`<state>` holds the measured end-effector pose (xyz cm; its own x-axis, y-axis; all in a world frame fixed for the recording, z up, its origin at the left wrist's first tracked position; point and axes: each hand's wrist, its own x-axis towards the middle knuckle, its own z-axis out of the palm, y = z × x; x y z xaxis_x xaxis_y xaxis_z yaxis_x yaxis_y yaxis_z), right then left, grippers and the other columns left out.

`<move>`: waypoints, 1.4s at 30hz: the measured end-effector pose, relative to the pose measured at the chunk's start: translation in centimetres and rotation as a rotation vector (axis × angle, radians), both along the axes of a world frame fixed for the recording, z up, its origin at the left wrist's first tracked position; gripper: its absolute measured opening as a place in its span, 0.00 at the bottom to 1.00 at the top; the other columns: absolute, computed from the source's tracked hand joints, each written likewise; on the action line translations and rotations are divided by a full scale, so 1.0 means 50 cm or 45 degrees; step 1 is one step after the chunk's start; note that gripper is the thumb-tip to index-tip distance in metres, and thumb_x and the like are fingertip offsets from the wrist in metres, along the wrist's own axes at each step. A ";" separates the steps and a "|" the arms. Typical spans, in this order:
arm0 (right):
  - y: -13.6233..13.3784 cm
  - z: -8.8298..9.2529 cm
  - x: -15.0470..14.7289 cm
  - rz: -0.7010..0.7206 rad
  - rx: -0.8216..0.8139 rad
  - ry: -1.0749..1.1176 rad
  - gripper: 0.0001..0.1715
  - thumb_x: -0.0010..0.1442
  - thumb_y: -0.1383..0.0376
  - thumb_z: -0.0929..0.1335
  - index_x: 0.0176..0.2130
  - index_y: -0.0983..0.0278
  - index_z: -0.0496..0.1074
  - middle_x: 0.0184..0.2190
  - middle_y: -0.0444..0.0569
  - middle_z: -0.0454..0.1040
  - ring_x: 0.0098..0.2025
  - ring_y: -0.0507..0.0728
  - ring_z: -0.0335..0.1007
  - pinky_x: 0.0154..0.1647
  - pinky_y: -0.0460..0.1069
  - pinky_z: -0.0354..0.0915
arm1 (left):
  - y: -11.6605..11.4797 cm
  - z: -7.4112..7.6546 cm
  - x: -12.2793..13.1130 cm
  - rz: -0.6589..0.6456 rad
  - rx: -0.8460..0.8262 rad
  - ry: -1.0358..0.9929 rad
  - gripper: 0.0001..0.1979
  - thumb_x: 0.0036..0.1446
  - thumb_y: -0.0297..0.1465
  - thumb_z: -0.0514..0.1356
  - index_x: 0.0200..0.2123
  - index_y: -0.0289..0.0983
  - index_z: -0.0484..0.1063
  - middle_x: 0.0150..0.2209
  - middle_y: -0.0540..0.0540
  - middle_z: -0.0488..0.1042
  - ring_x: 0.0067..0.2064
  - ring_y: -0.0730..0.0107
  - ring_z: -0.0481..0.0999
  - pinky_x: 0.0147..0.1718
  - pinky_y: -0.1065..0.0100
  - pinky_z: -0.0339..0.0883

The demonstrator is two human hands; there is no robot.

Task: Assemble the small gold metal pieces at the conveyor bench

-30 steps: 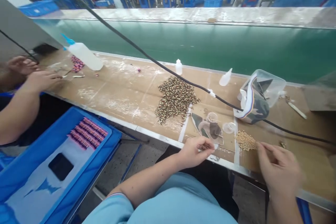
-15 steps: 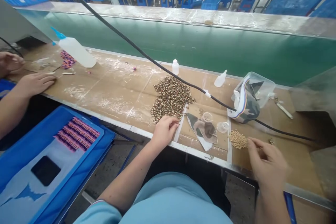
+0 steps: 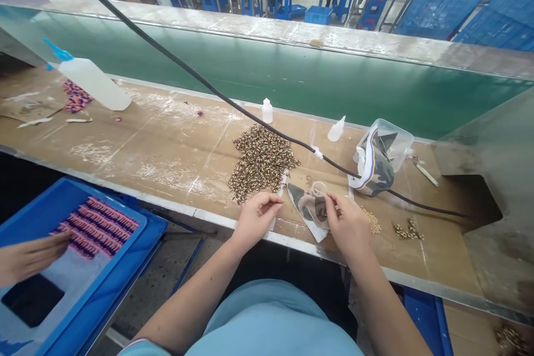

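My left hand [image 3: 256,219] is at the near edge of a heap of small gold-and-dark pieces [image 3: 262,158], thumb and forefinger pinched together. My right hand [image 3: 349,228] is also pinched, over the right side of a camouflage cloth scrap [image 3: 306,211] and beside a small clear round dish [image 3: 318,188]. Whatever either pinch holds is too small to make out. Partly behind my right hand lies a pile of small tan beads [image 3: 372,219]. Farther right, a few gold-and-dark pieces [image 3: 409,229] form a small cluster.
A black cable [image 3: 200,75] crosses above the bench. Small white bottles [image 3: 267,111] stand behind the heap. A clear tub [image 3: 396,142] with camouflage cloth is at right, a large bottle [image 3: 95,83] at left. A co-worker's hand [image 3: 35,256] reaches over a blue tray [image 3: 95,289].
My right hand has moved left from beside the tan beads to near the clear dish. A small cluster of gold-and-dark pieces now shows at right. The co-worker's hand is now over the tray.
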<state>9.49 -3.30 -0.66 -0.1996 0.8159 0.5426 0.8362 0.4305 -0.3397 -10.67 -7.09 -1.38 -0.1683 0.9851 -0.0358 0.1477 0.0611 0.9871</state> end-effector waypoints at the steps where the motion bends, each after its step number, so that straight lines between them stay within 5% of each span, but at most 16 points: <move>1: 0.003 0.000 -0.002 0.008 0.004 -0.009 0.21 0.67 0.59 0.58 0.35 0.64 0.74 0.28 0.48 0.77 0.29 0.53 0.72 0.30 0.46 0.62 | 0.003 0.001 0.012 -0.003 -0.068 -0.191 0.05 0.49 0.31 0.62 0.30 0.36 0.74 0.29 0.47 0.73 0.31 0.71 0.72 0.33 0.69 0.68; 5: 0.005 0.001 -0.003 -0.018 -0.017 -0.059 0.21 0.66 0.57 0.58 0.37 0.64 0.74 0.26 0.47 0.76 0.27 0.53 0.71 0.27 0.46 0.60 | 0.015 0.001 0.066 -0.029 -0.242 -0.730 0.13 0.43 0.35 0.68 0.29 0.34 0.72 0.26 0.50 0.73 0.27 0.76 0.72 0.30 0.71 0.69; 9: 0.002 0.006 0.002 -0.031 -0.027 -0.167 0.23 0.66 0.56 0.57 0.36 0.65 0.74 0.24 0.48 0.75 0.25 0.53 0.69 0.25 0.47 0.58 | 0.023 -0.008 0.096 -0.027 -0.282 -0.895 0.17 0.39 0.36 0.71 0.28 0.33 0.71 0.25 0.49 0.75 0.27 0.74 0.74 0.30 0.71 0.70; 27: 0.015 0.017 -0.005 -0.023 0.084 -0.249 0.18 0.66 0.61 0.59 0.32 0.65 0.72 0.30 0.48 0.72 0.24 0.49 0.65 0.22 0.44 0.55 | 0.018 -0.023 0.099 -0.031 -0.196 -0.938 0.16 0.42 0.37 0.70 0.30 0.34 0.70 0.26 0.50 0.74 0.29 0.75 0.75 0.31 0.72 0.70; 42: -0.028 0.058 0.014 0.103 -0.256 0.341 0.10 0.62 0.62 0.62 0.31 0.63 0.67 0.26 0.42 0.69 0.21 0.47 0.61 0.26 0.45 0.58 | 0.015 -0.024 0.100 -0.022 -0.163 -0.920 0.15 0.43 0.35 0.70 0.29 0.34 0.69 0.26 0.50 0.74 0.29 0.75 0.75 0.31 0.72 0.70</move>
